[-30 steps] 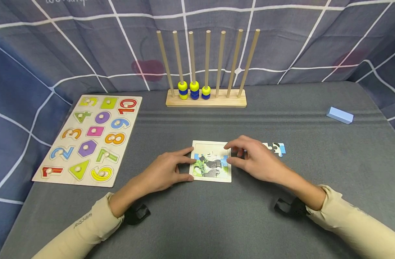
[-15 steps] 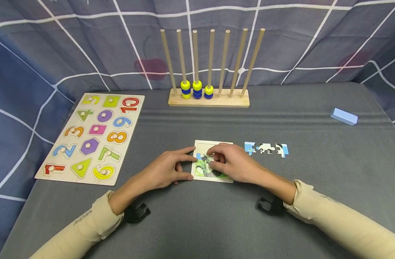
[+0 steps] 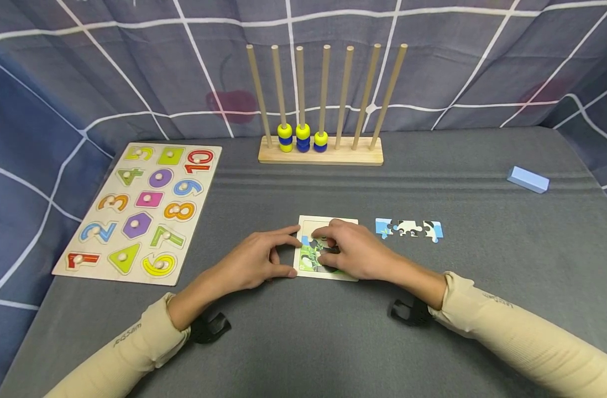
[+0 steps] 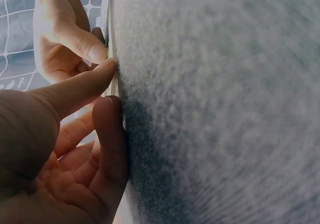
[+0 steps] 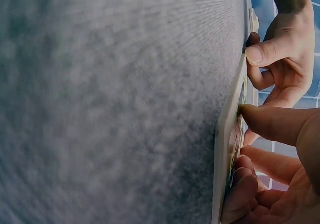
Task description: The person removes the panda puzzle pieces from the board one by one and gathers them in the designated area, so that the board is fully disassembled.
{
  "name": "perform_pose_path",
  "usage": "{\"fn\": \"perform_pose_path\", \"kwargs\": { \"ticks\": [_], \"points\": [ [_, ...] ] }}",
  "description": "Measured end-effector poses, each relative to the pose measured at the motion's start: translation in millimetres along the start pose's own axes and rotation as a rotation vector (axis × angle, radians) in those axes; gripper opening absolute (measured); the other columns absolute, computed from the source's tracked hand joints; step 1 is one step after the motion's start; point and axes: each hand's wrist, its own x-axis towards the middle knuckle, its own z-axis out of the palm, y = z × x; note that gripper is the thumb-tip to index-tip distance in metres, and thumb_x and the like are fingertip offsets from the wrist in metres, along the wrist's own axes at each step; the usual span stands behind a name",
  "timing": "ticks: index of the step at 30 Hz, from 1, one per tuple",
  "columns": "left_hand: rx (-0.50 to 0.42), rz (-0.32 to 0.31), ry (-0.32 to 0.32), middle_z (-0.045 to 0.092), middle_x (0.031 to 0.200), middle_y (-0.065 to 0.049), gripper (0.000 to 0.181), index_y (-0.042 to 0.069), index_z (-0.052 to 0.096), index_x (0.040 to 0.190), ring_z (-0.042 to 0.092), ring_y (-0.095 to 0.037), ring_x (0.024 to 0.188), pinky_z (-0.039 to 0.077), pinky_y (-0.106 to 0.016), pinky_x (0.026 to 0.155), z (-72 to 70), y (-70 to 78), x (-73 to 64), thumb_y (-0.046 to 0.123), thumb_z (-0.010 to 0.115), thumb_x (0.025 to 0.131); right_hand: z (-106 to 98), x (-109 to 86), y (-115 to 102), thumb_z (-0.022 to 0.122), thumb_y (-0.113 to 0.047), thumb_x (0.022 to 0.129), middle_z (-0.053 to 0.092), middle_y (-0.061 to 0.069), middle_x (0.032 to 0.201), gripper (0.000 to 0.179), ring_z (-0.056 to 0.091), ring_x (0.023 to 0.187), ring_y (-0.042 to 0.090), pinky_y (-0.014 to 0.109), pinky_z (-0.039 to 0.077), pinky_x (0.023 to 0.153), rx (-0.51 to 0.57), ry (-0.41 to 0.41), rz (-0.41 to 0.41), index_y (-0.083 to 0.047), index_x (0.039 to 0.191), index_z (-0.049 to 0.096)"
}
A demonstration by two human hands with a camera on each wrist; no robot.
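On the puzzle board (image 3: pixel 308 226) and its left edge (image 3: pixel 297 257), both hands (image 3: pixel 256 261) (image 3: pixel 359 250) rest, fingers parted.

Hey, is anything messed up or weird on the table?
Nothing looks spilled or broken. The one slightly odd thing is the blue block: it lies off by itself on the right, turned at a slant. The three puzzle pieces lie outside the puzzle frame, but that fits an unfinished puzzle.
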Motion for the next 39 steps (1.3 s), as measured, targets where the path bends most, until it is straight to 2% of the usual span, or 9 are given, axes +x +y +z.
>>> {"fn": "perform_pose_path", "kwargs": {
  "ticks": [11,15,22,26,39],
  "points": [
    [0.045,-0.014,0.041,0.048,0.148,-0.002,0.044,0.01,0.07,0.121,0.054,-0.002,0.057,0.043,-0.026,0.055,1.4,2.9,-1.5,0.02,0.084,0.08,2.2,-0.5,-0.2,0.079,-0.017,0.085,0.053,-0.003,0.084,0.034,0.048,0.074,0.011,0.033,0.04,0.068,0.019,0.019,0.01,-0.01,0.116,0.068],
    [0.037,-0.013,0.039,0.048,0.148,-0.003,0.038,0.011,0.071,0.115,0.054,-0.003,0.056,0.043,-0.026,0.056,1.0,2.3,-1.9,0.019,0.084,0.081,3.7,-0.4,-0.6,0.079,-0.016,0.084,0.054,-0.004,0.083,0.025,0.048,0.073,0.011,0.033,0.041,0.068,0.027,0.029,0.014,-0.012,0.107,0.071],
    [0.063,0.046,0.02,0.044,0.15,-0.01,0.027,0.014,0.074,0.11,0.053,-0.002,0.059,0.044,-0.026,0.057,1.0,0.3,-2.6,0.018,0.081,0.084,4.9,1.6,-3.6,0.077,-0.014,0.084,0.053,-0.002,0.085,0.042,0.048,0.072,0.013,0.033,0.041,0.067,0.01,0.035,0.035,-0.006,0.123,0.063],
    [0.074,0.078,0.006,0.042,0.151,-0.013,0.019,0.015,0.078,0.104,0.053,-0.001,0.061,0.045,-0.026,0.061,0.6,-0.4,-2.9,0.018,0.079,0.085,4.6,1.4,-3.4,0.077,-0.015,0.084,0.053,-0.001,0.086,0.036,0.048,0.074,0.014,0.034,0.04,0.068,0.002,0.022,0.032,-0.008,0.118,0.069],
    [0.096,0.112,0.003,0.041,0.152,-0.013,0.019,0.015,0.08,0.105,0.054,0.0,0.068,0.045,-0.03,0.075,0.7,-0.1,-2.7,0.018,0.078,0.086,4.2,2.4,-2.7,0.08,-0.013,0.082,0.052,0.001,0.085,0.031,0.046,0.071,0.015,0.036,0.039,0.067,0.059,0.052,0.048,-0.011,0.11,0.067]
  ]
}}
